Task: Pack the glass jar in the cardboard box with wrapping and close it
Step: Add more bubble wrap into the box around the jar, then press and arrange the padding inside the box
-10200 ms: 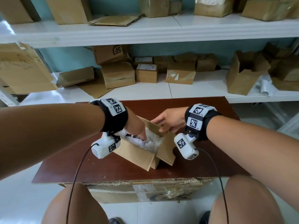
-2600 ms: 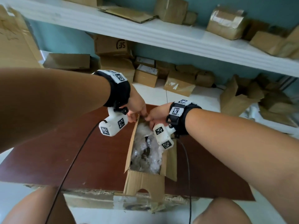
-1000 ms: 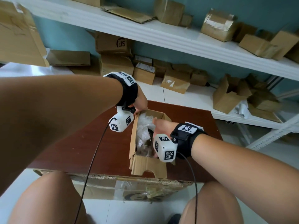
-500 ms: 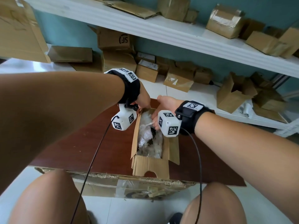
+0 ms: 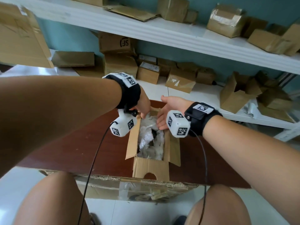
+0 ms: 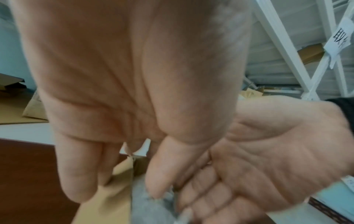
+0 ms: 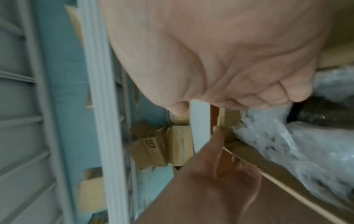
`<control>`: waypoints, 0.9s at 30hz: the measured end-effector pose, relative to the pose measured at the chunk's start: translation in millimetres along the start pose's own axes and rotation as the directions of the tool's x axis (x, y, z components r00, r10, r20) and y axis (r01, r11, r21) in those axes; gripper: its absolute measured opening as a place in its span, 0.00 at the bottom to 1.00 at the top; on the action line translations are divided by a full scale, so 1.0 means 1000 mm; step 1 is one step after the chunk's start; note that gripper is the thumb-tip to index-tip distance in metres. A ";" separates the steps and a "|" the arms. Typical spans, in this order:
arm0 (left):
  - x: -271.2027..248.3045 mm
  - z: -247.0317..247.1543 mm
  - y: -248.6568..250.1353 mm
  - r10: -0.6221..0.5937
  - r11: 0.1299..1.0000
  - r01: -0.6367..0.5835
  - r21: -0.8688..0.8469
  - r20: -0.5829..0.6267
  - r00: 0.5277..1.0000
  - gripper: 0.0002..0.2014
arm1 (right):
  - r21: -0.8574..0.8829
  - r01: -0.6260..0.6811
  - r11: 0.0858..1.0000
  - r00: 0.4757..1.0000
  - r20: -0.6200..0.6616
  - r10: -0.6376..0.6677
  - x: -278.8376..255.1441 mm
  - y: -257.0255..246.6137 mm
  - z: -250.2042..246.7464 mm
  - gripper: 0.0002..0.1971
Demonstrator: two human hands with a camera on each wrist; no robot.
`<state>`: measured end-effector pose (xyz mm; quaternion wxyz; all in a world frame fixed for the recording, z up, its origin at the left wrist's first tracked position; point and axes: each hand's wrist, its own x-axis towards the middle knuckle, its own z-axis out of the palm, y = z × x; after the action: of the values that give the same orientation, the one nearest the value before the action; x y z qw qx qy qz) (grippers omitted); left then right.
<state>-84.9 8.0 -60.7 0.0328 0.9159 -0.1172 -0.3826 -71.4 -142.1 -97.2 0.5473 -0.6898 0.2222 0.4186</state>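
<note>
The open cardboard box (image 5: 151, 166) stands on the brown table (image 5: 81, 151). It is filled with clear bubble wrapping (image 5: 146, 138), and the dark jar (image 5: 154, 133) shows through it. My left hand (image 5: 144, 109) is at the far left corner and pinches the left flap (image 5: 133, 140), fingers (image 6: 76, 174) outside and thumb inside on the wrapping (image 6: 153, 212). My right hand (image 5: 164, 114) hangs over the far end, palm turned left and thumb spread, its fingers (image 7: 268, 95) bent down toward the wrapping (image 7: 287, 144). Nothing is held in it.
The right flap (image 5: 174, 148) stands out to the side and the near flap with a cut-out hangs over the table's front edge. White shelves (image 5: 194, 98) behind the table carry several cardboard boxes. My knees are below the table edge.
My right hand has come up out of the middle of the box and moved to its far end, palm now turned left. The left hand has stayed at the far left corner.
</note>
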 end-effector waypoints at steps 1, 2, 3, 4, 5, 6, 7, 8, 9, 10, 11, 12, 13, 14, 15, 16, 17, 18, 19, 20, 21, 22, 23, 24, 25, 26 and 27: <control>-0.002 0.003 0.001 0.011 1.000 -0.011 0.009 -0.020 1.000 0.26 | 0.004 0.022 1.000 0.999 0.023 -0.022 -0.009 0.002 -0.004 0.46; -0.010 0.009 0.003 -0.014 0.999 0.016 0.050 -0.043 0.999 0.28 | 0.024 0.059 0.998 0.997 0.047 -0.060 -0.020 0.003 -0.008 0.43; -0.020 0.013 0.004 -0.024 0.996 0.028 0.084 -0.046 0.999 0.30 | 0.020 0.101 0.995 0.992 0.072 -0.102 -0.032 0.007 -0.011 0.39; -0.032 0.018 0.006 -0.057 0.990 0.061 0.126 -0.034 0.998 0.31 | 0.016 0.148 0.989 0.985 0.092 -0.149 -0.041 0.010 -0.013 0.36; -0.041 0.026 0.008 -0.093 0.979 0.097 0.180 -0.029 0.995 0.32 | -0.013 0.176 0.984 0.980 0.091 -0.174 -0.048 0.013 -0.015 0.33; -0.047 0.034 0.010 -0.101 0.967 0.106 0.231 -0.036 0.994 0.32 | -0.049 0.201 0.978 0.978 0.068 -0.198 -0.051 0.016 -0.015 0.31; -0.051 0.042 0.012 -0.101 0.952 0.103 0.287 -0.023 0.995 0.30 | -0.089 0.227 0.970 0.974 0.045 -0.224 -0.053 0.018 -0.014 0.29; -0.050 0.050 0.013 -0.113 0.945 0.105 0.310 0.008 0.994 0.27 | -0.140 0.246 0.959 0.969 0.022 -0.246 -0.054 0.021 -0.013 0.27; -0.045 0.055 0.014 -0.110 0.950 0.092 0.298 0.042 0.993 0.25 | -0.190 0.261 0.947 0.965 0.013 -0.263 -0.055 0.024 -0.011 0.26; -0.041 0.058 0.013 -0.109 0.956 0.085 0.280 0.072 0.991 0.22 | -0.239 0.274 0.932 0.960 0.015 -0.278 -0.057 0.026 -0.009 0.25; -0.038 0.059 0.013 -0.108 0.961 0.083 0.264 0.081 0.991 0.19 | -0.277 0.281 0.919 0.958 0.023 -0.286 -0.058 0.028 -0.007 0.24; -0.036 0.058 0.013 -0.103 0.962 0.083 0.260 0.064 0.993 0.17 | -0.315 0.285 0.905 0.956 0.032 -0.290 -0.060 0.030 -0.005 0.23; -0.037 0.057 0.013 -0.082 0.955 0.073 0.288 0.021 0.996 0.15 | -0.352 0.288 0.891 0.955 0.040 -0.293 -0.060 0.031 -0.003 0.22; -0.036 0.055 0.013 -0.046 0.940 0.060 0.335 -0.049 0.998 0.14 | -0.393 0.290 0.873 0.954 0.051 -0.294 -0.062 0.032 -0.001 0.21; -0.037 0.053 0.012 0.010 0.921 0.042 0.387 -0.130 0.991 0.14 | -0.444 0.287 0.849 0.955 0.068 -0.288 -0.063 0.034 0.001 0.20; -0.034 0.050 0.009 0.068 0.909 0.026 0.416 -0.210 0.975 0.14 | -0.511 0.276 0.814 0.959 0.083 -0.273 -0.065 0.035 0.004 0.19; -0.031 0.048 0.007 0.104 0.916 0.016 0.402 -0.273 0.956 0.14 | -0.585 0.260 0.769 0.963 0.098 -0.251 -0.068 0.037 0.006 0.19; -0.026 0.045 0.002 0.130 0.925 -0.001 0.379 -0.313 0.941 0.15 | -0.654 0.243 0.716 0.967 0.110 -0.228 -0.069 0.039 0.009 0.19; -0.024 0.043 -0.001 0.149 0.934 -0.023 0.355 -0.331 0.932 0.15 | -0.712 0.233 0.662 0.970 0.120 -0.213 -0.069 0.040 0.012 0.19; -0.022 0.041 -0.004 0.154 0.941 -0.038 0.335 -0.327 0.932 0.16 | -0.760 0.223 0.611 0.972 0.125 -0.200 -0.070 0.042 0.016 0.19; -0.021 0.039 -0.006 0.154 0.944 -0.046 0.326 -0.313 0.937 0.17 | -0.799 0.213 0.562 0.974 0.127 -0.189 -0.069 0.043 0.021 0.19; -0.021 0.039 -0.008 0.143 0.940 -0.040 0.340 -0.284 0.948 0.20 | -0.830 0.199 0.521 0.977 0.127 -0.170 -0.068 0.044 0.026 0.20; -0.024 0.038 -0.009 0.128 0.932 -0.031 0.362 -0.246 0.961 0.23 | -0.855 0.183 0.486 0.981 0.127 -0.146 -0.066 0.044 0.030 0.21; -0.026 0.039 -0.010 0.111 0.925 -0.022 0.381 -0.214 0.971 0.25 | -0.877 0.172 0.450 0.983 0.126 -0.130 -0.064 0.044 0.036 0.23; -0.028 0.040 -0.010 0.094 0.919 -0.009 0.394 -0.195 0.976 0.26 | -0.897 0.160 0.412 0.985 0.118 -0.124 -0.064 0.043 0.041 0.24; -0.029 0.042 -0.011 0.077 0.918 0.006 0.398 -0.191 0.979 0.26 | -0.912 0.141 0.384 0.988 0.103 -0.119 -0.065 0.043 0.047 0.25; -0.029 0.045 -0.010 0.071 0.915 0.014 0.403 -0.194 0.978 0.26 | -0.920 0.126 0.371 0.990 0.090 -0.112 -0.065 0.043 0.052 0.26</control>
<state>-134.5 26.4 -73.4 -0.1387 0.9356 -0.2028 -0.2533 -157.2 -116.2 -71.2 0.1011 -0.8888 -0.1016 0.4353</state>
